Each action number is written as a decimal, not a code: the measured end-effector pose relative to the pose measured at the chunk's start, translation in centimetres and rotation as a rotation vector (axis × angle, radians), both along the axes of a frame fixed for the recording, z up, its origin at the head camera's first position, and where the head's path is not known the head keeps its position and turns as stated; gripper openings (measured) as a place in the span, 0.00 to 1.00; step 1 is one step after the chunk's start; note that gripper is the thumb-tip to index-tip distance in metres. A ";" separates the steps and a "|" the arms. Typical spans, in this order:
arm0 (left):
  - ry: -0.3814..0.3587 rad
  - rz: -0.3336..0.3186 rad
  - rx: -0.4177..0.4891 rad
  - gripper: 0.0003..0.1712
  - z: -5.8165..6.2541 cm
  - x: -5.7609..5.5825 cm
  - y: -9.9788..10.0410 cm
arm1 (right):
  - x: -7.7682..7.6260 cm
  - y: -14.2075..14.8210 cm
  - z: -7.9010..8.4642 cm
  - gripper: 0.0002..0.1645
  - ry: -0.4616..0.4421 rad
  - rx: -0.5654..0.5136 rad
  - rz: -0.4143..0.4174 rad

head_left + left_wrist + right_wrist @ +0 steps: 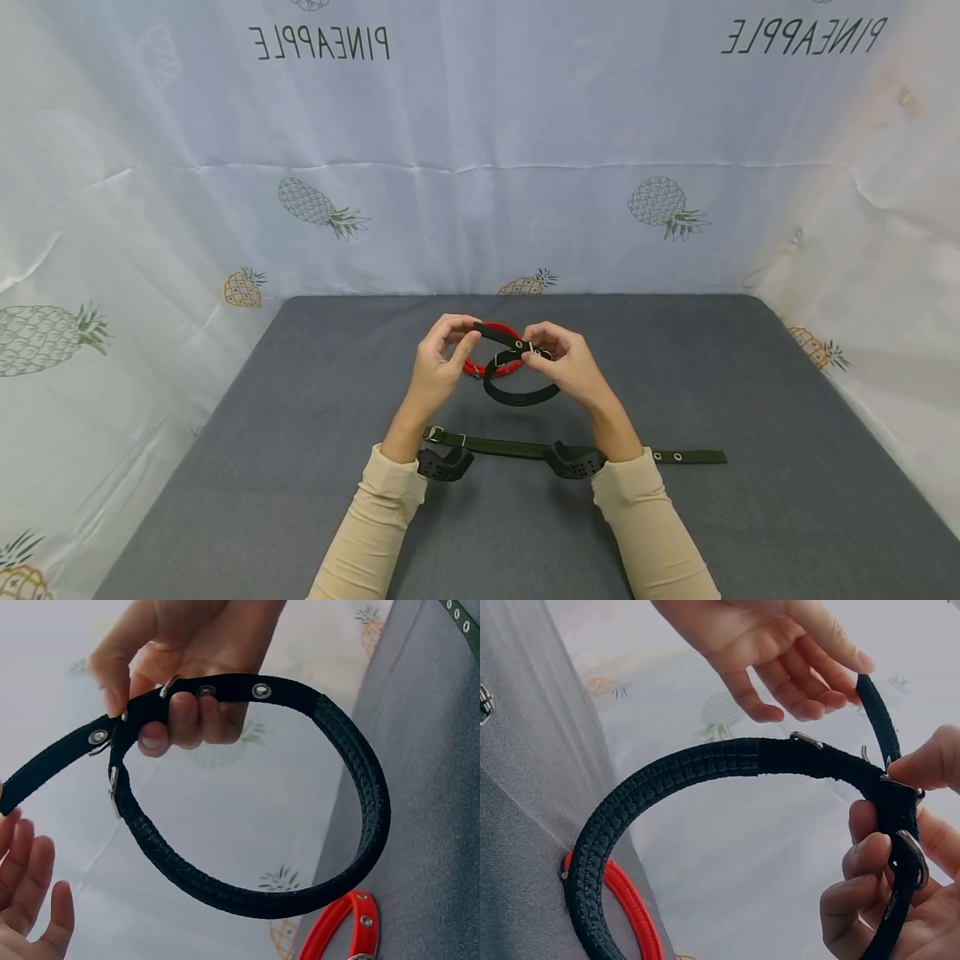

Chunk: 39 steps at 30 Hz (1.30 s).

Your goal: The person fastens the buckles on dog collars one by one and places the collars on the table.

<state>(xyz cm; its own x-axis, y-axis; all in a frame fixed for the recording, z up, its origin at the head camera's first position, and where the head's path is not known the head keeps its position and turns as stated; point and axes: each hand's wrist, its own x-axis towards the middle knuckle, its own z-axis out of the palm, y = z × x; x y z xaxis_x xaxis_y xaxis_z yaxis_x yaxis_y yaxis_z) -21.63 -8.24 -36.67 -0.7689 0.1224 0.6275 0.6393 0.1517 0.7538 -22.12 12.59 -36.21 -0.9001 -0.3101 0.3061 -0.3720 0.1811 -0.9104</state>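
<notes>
The word "PINEAPPLE" [318,43] reads mirror-reversed on the white curtain [480,117], at 11 o'clock in the head view and again at 1 o'clock; outlined pineapples are printed below both.

Just off centre towards 5 o'clock, both hands hold up a black buckle collar [517,400] with a padded band, bent into a loop. The left hand [441,358], at the collar's 10 o'clock, pinches the strap's free end [879,716] between thumb and fingertip, its other fingers loosely bent. The right hand [567,360], at 1 o'clock, grasps the strap at a metal buckle [904,784], thumb pressed against it and fingers curled round the webbing. Metal-rimmed eyelets [261,691] dot the black webbing.

Behind the loop, towards its 11 o'clock, a red collar [468,367] lies on the grey surface [315,500]. At 6 o'clock from the black collar, a dark green strap [510,447] stretches across the surface, its buckle towards 9 o'clock, its eyeletted end towards 3.
</notes>
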 end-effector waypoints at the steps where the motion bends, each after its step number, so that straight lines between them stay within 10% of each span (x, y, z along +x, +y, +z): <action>1: -0.002 -0.009 0.009 0.11 0.0 0.0 0.0 | 0.0 0.0 0.0 0.11 0.002 -0.002 0.003; 20: -0.338 -0.198 0.015 0.14 -0.3 0.3 1.2 | 0.3 0.1 0.4 0.12 -0.001 -0.064 0.053; 39: -0.369 -0.231 0.107 0.13 -0.5 0.4 1.5 | 0.7 -1.2 0.4 0.14 0.028 -0.103 0.076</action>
